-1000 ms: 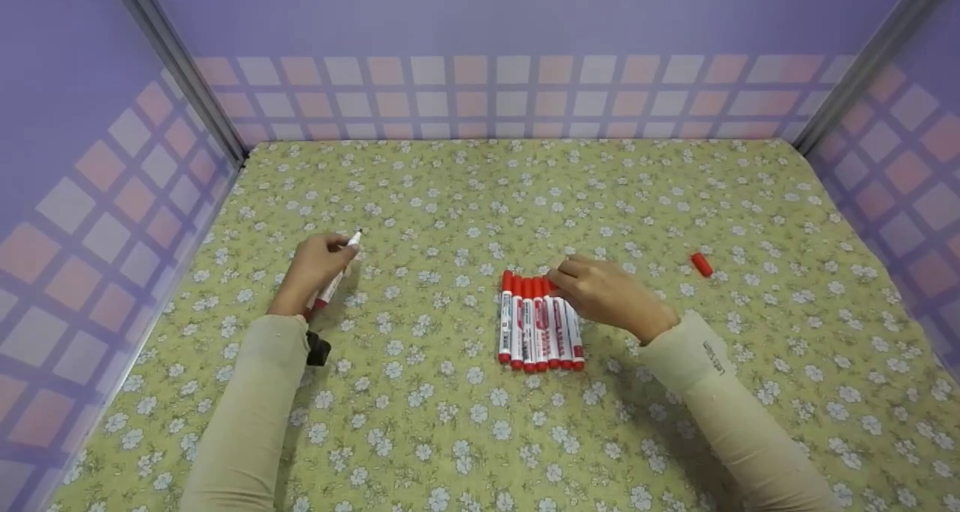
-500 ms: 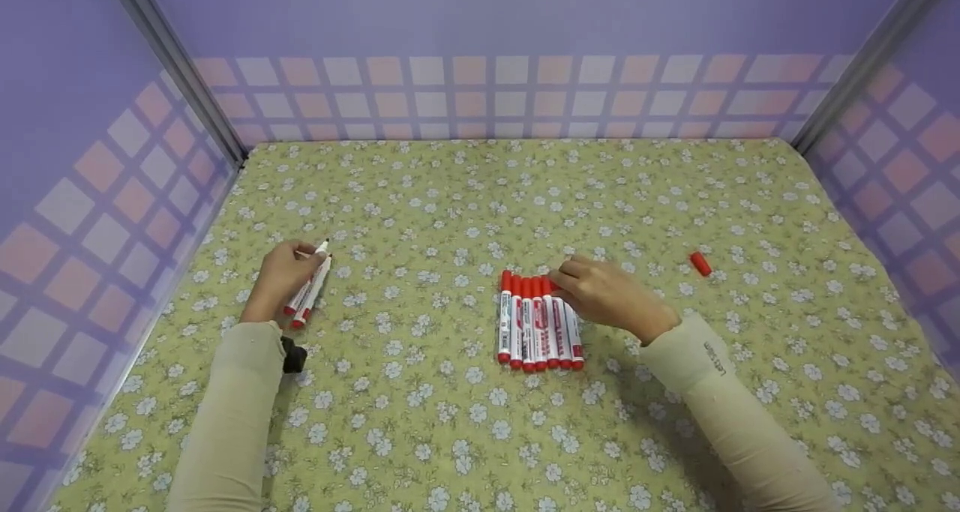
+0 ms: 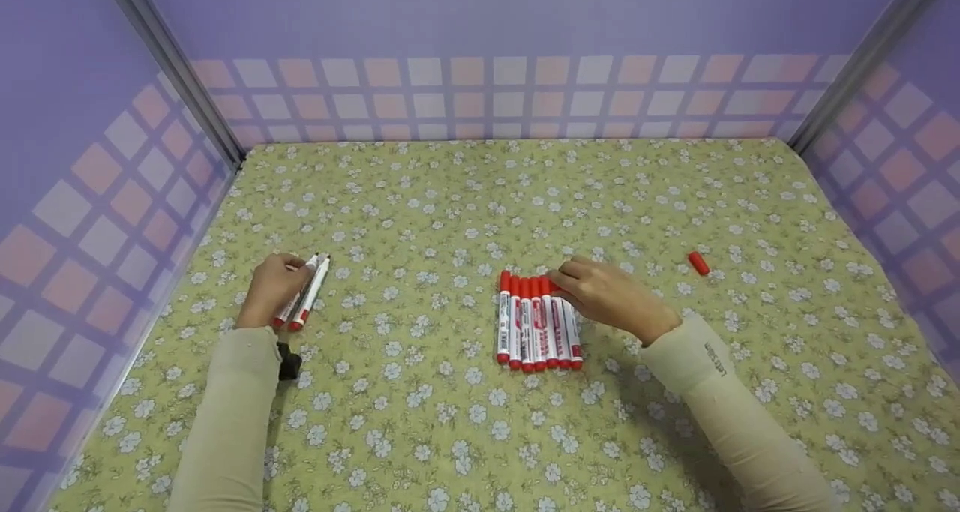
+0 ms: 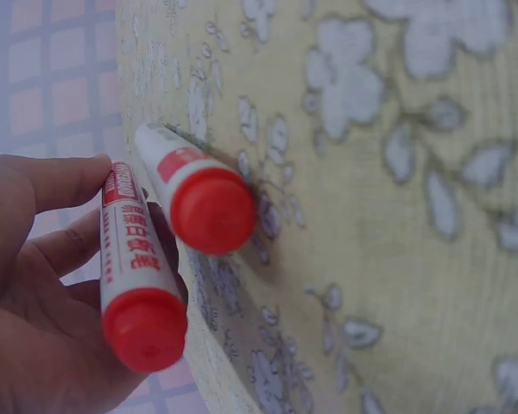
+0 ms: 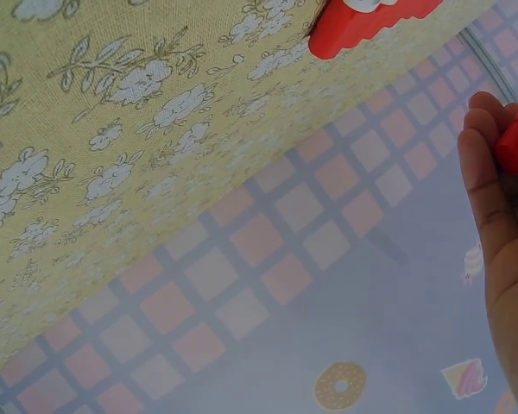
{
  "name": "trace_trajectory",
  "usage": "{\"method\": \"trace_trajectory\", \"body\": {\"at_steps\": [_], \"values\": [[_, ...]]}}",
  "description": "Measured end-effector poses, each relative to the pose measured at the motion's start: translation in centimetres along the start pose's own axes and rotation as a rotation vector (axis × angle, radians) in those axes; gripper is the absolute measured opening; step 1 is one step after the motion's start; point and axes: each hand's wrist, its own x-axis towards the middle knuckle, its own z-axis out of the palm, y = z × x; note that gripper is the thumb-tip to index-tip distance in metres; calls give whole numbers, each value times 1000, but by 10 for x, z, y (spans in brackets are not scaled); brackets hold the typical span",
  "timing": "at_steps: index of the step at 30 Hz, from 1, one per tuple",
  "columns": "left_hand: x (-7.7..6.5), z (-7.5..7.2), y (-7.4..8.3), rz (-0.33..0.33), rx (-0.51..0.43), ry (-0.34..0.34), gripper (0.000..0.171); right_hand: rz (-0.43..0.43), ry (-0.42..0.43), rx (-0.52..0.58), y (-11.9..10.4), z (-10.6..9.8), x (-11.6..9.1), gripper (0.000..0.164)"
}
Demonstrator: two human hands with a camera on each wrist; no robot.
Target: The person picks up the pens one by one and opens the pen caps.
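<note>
My left hand pinches a white whiteboard marker with a red end plug; its dark tip is uncapped in the head view. Just right of it, on the cloth, lies a second uncapped marker, roughly parallel. A red marker cap sits in the fingers of my right hand, which overlaps the upper right end of a row of capped markers in the head view. Those several markers lie side by side, red caps pointing away from me.
A loose red cap lies on the flowered cloth to the right. Purple walls with pink and white squares close off the back and both sides.
My left hand has carried its marker left and lowered it to the left of the second marker, which now shows fully. The right hand has stayed in place.
</note>
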Motion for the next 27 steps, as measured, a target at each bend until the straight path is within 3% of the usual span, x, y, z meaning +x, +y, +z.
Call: {"method": "trace_trajectory", "body": {"at_steps": [9, 13, 22, 27], "values": [[2, 2, -3, -50, -19, -29, 51, -12, 12, -25, 1, 2, -2, 22], [2, 3, -3, -40, 0, -23, 50, -9, 23, -10, 2, 1, -4, 23], [2, 5, -3, -21, 1, 2, 51, 69, 30, 100, 9, 0, -12, 25], [4, 7, -4, -30, -2, 7, 51, 148, 35, 245, 15, -1, -19, 30]]}}
